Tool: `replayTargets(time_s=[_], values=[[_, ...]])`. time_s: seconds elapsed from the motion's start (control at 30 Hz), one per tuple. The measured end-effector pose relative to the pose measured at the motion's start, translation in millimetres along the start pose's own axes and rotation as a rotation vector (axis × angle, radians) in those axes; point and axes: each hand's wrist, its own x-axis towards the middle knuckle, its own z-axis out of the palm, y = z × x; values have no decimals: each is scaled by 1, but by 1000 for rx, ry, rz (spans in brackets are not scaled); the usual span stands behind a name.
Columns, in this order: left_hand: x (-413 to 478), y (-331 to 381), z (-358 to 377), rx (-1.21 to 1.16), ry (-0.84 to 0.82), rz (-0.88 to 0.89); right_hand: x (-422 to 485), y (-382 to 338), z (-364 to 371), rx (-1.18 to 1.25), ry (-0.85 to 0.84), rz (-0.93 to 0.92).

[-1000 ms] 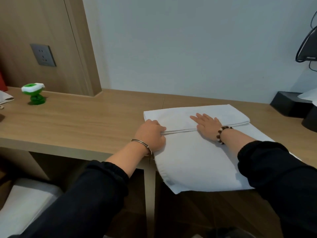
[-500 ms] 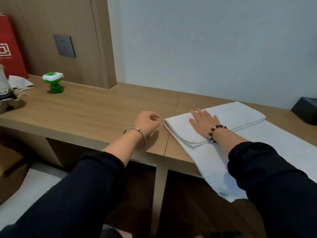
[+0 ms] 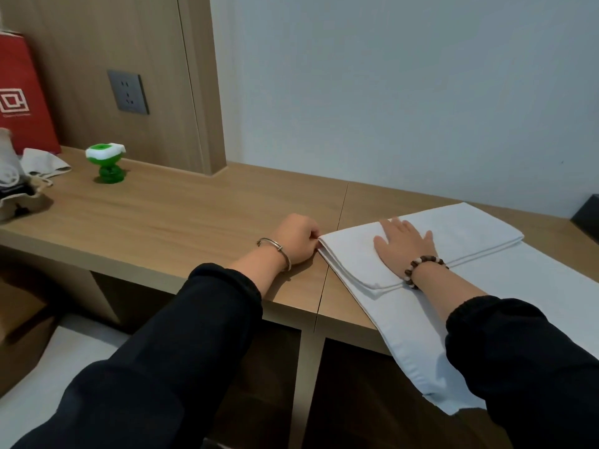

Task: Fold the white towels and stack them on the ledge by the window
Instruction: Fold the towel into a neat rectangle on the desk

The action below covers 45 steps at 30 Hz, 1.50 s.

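Observation:
A white towel [image 3: 479, 233] lies on the wooden desk [image 3: 168, 215] at the right. Its far part is folded over into a thick band, and its lower layer [image 3: 505, 306] spreads toward me and hangs over the front edge. My right hand [image 3: 403, 249] lies flat, fingers straight, pressing the left end of the folded band. My left hand [image 3: 298, 238] rests on the desk with curled fingers and pinches the band's left corner.
A green and white gadget [image 3: 105, 165], a crumpled cloth [image 3: 43, 162], a red paper bag [image 3: 22, 92] and a bag of items stand at the desk's far left. A wall socket [image 3: 128, 92] sits on the wooden panel. A black object [image 3: 586, 218] is at the right edge.
My left hand let go of the fold, lifted off to the left, then came back to pinch the band's left corner. My right hand stayed pressed on the towel. The view swung left.

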Motion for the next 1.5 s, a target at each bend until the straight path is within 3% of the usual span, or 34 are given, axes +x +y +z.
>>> replayTargets(time_s=[0.13,0.27,0.37,0.43,0.5,0.6,0.8,0.9,1.03,1.17,1.33,1.5], values=[[3,8,-13,151,-65,-10,-3,-3,-1,-25,-2,151],[4,39,-12,110,-24,26,-4,-10,-1,-15,-9,272],[4,75,5,255,-173,-9,-4,-15,-2,13,-9,343],[0,93,22,360,-238,-92,-5,-12,-3,37,-26,287],[-11,106,40,307,-260,-182,-5,-1,-2,38,-55,127],[-26,113,63,291,-175,-182,-5,39,-6,17,-108,-30],[-17,91,62,300,-188,-95,-19,123,-16,13,-86,170],[-3,60,44,381,-246,-64,-31,106,-19,-23,-25,107],[24,34,15,536,-329,-182,-39,71,-27,2,52,-1],[38,68,32,362,-275,-145,-32,37,-29,169,101,61],[42,85,59,318,-266,-93,-24,42,-8,35,-58,49],[43,23,41,329,-247,-200,-24,104,-8,8,-65,189]])
